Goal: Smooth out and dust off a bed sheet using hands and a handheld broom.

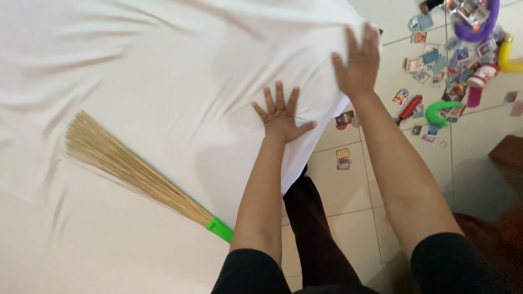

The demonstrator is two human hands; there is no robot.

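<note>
Black sleeves lead up to both palms pressed flat, fingers spread, on the white sheet (163, 71) at the bed's corner: left hand (281, 115), right hand (358, 64). Straw broom (131, 171) lies left; cards and toys (452, 60) litter the floor.

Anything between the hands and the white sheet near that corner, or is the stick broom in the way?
Nothing visible: left hand and right hand lie flat on the white sheet. The stick broom lies apart, further left.
</note>
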